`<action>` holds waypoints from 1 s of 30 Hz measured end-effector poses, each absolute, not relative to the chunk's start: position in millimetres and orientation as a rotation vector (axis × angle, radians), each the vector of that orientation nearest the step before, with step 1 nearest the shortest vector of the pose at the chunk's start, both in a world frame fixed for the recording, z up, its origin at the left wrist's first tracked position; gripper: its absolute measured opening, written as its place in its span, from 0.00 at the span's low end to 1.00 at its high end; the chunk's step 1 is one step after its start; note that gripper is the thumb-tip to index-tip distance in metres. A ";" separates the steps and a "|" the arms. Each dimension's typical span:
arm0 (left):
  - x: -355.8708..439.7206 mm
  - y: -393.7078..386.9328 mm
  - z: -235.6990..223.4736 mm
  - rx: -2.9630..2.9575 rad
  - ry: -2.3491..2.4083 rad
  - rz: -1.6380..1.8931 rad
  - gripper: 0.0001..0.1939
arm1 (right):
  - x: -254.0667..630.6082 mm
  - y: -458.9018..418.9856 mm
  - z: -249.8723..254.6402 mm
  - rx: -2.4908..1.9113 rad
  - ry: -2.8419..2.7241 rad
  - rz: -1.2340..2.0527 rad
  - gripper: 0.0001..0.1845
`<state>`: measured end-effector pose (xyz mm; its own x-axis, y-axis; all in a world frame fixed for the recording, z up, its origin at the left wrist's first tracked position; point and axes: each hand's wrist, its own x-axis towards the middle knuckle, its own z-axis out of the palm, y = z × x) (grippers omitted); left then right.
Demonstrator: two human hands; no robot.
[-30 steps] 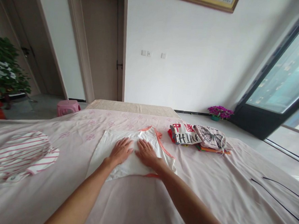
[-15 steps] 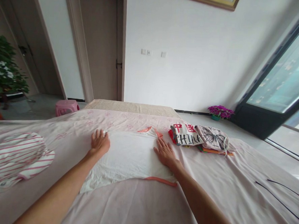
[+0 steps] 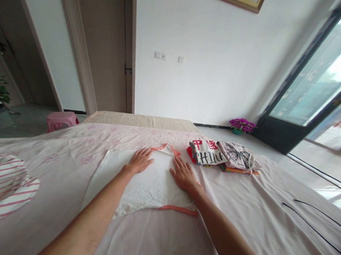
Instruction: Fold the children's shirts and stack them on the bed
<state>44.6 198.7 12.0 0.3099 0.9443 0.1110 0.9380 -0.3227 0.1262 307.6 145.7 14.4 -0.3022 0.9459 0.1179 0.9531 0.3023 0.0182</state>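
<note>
A white shirt with orange trim (image 3: 158, 182) lies spread flat on the pink bed sheet (image 3: 140, 241). My left hand (image 3: 140, 160) rests palm down on its upper middle, fingers spread, close to the orange neckline. Near the shirt's right side, my right hand (image 3: 183, 174) also lies flat with fingers apart, just below an orange-edged corner. Neither hand grips the cloth. My left forearm hides part of the shirt's left half.
Folded clothes with CHINA lettering (image 3: 208, 153) and a folded butterfly-print garment (image 3: 235, 156) sit at the right. At far left lies a striped garment (image 3: 8, 183). Two dark cords (image 3: 311, 224) cross the sheet's right side. A pink stool (image 3: 61, 121) stands beyond.
My left hand has slid from the shirt's left edge rightward to its upper middle. My right hand stays flat at the right side. The view has turned slightly right.
</note>
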 end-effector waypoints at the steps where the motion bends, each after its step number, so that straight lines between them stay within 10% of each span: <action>1: 26.8 201.8 12.2 2.460 1.883 0.243 0.31 | 307.5 145.7 14.9 -1.806 -2.469 -0.118 0.35; 10: -55.1 161.9 21.0 2.071 2.475 0.316 0.28 | 305.3 145.4 16.4 -1.827 -2.462 -0.095 0.35; 22: 121.2 70.5 21.1 2.274 2.073 0.431 0.35 | 308.0 145.1 19.4 -1.843 -2.487 -0.053 0.35; 30: -6.7 38.1 6.3 2.114 2.416 0.250 0.35 | 309.3 148.7 15.5 -1.794 -2.484 -0.042 0.35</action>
